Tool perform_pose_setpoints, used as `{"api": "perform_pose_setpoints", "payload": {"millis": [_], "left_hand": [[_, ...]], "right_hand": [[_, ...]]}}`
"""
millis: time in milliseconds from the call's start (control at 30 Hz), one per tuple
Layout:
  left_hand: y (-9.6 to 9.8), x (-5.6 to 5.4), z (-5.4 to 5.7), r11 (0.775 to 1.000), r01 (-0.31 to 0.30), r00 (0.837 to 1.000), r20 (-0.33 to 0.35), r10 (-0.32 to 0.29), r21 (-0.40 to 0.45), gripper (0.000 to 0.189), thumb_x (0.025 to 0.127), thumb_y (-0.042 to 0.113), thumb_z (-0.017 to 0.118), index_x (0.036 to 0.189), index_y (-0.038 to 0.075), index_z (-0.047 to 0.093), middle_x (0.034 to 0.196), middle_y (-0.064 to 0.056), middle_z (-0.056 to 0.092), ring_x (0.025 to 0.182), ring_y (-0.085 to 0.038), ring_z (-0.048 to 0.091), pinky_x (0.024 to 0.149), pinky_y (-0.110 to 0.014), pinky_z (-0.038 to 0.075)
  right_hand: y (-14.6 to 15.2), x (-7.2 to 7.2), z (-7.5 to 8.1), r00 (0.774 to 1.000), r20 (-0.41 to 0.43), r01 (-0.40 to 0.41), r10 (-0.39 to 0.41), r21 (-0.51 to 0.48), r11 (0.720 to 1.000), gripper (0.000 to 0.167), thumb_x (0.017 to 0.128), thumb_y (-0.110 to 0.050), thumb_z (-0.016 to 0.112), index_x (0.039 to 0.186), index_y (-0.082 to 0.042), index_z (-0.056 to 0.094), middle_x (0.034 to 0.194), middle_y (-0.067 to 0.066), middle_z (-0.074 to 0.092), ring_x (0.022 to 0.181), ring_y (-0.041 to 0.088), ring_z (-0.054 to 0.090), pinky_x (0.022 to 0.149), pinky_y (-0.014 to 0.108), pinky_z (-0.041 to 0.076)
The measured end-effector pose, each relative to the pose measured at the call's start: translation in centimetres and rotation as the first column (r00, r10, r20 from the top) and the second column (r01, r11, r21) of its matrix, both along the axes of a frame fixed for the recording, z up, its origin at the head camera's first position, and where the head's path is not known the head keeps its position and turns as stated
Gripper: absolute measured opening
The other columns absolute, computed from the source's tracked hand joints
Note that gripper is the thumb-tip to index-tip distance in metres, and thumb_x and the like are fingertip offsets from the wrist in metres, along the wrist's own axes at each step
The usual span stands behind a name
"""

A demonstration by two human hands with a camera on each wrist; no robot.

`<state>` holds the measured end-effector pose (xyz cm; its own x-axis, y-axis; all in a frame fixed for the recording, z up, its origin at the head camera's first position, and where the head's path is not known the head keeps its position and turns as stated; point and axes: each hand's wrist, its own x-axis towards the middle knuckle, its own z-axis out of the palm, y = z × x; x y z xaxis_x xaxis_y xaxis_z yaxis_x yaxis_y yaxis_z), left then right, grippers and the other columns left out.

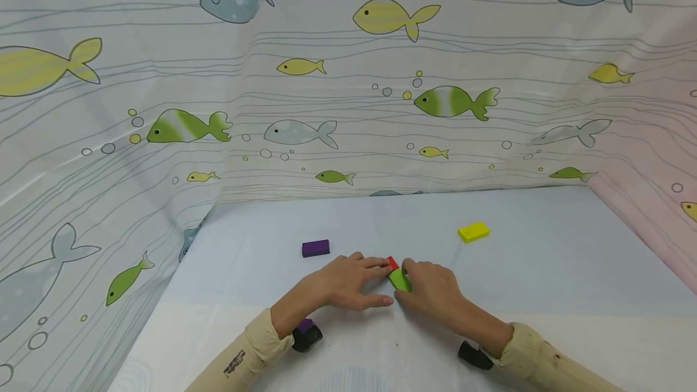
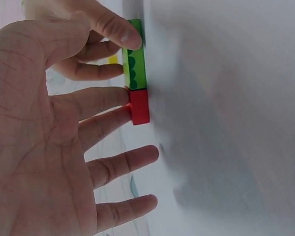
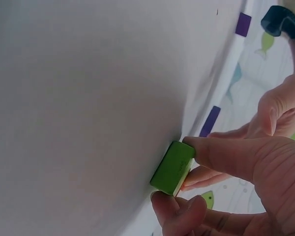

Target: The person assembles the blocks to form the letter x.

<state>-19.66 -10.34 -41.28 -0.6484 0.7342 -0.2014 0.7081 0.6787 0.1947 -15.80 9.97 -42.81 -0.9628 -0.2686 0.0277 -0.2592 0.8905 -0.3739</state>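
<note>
A green block (image 1: 400, 280) lies on the table end to end with a red block (image 1: 392, 264). My right hand (image 1: 434, 286) pinches the green block between thumb and fingers, as the right wrist view shows with its green end face (image 3: 172, 167) toward the camera. Fingertips of my left hand (image 1: 348, 283) touch the side of the red block (image 2: 140, 106). The other fingers of that hand stretch out straight and apart over the table. In the left wrist view the right thumb covers part of the green block (image 2: 136, 69).
A purple block (image 1: 316, 248) lies beyond my left hand, and a yellow block (image 1: 474, 232) farther back on the right. Another purple block (image 1: 304, 325) is partly hidden by the left wrist's black camera (image 1: 307, 339). Fish-printed cloth (image 1: 348, 95) hangs behind the white table (image 1: 544, 247).
</note>
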Motion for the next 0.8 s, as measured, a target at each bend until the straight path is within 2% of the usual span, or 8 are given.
{"api": "perform_pose_setpoints", "payload": {"millis": [333,600,800], "left_hand": [[0.11,0.08,0.17,1.0,0.003,1.0,-0.007,-0.003,-0.012,0.072,0.092,0.069,0.044,0.15,0.027,0.045,0.154,0.008,0.039,0.118,-0.018,0.049,0.09,-0.038,0.046],[0.14,0.09,0.2,1.0,0.0,1.0,-0.015,0.0,-0.029,0.072,0.091,0.071,0.043,0.149,0.029,0.045,0.153,0.009,0.04,0.114,-0.016,0.049,0.086,-0.035,0.046],[0.16,0.14,0.31,0.999,0.004,1.0,-0.016,-0.005,-0.036,0.07,0.091,0.07,0.044,0.149,0.031,0.046,0.153,0.008,0.04,0.114,-0.016,0.049,0.085,-0.033,0.046]], "right_hand": [[-0.21,-0.11,0.11,1.0,0.028,-0.002,0.002,0.009,1.0,0.038,0.078,-0.03,0.084,0.097,-0.008,0.059,0.065,-0.003,0.046,0.06,0.014,0.045,0.054,0.027,0.037],[0.1,0.0,-0.05,0.999,-0.024,-0.039,0.039,-0.03,0.999,0.037,0.076,-0.028,0.085,0.092,-0.01,0.057,0.063,-0.004,0.044,0.058,0.012,0.043,0.052,0.026,0.034],[0.1,-0.02,-0.12,0.999,-0.02,-0.032,0.032,-0.023,0.999,0.039,0.076,-0.031,0.086,0.093,-0.01,0.057,0.063,-0.005,0.044,0.059,0.012,0.043,0.052,0.026,0.034]]}}
